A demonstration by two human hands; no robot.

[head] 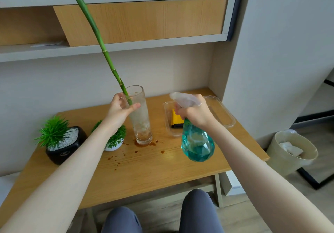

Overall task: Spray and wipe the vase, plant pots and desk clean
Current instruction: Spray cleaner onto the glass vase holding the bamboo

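A tall clear glass vase with brown residue at its base stands mid-desk, and a green bamboo stalk leans out of it to the upper left. My left hand grips the upper part of the vase. My right hand holds a teal faceted spray bottle by its white trigger head, lifted just right of the vase with the nozzle toward it. A black square pot with a green plant sits at the left. A small white pot is partly hidden behind my left forearm.
Brown splashes dot the wooden desk around the vase. A clear plastic tray at the back right holds a yellow and black sponge. Shelves hang above. A beige waste bin stands on the floor to the right.
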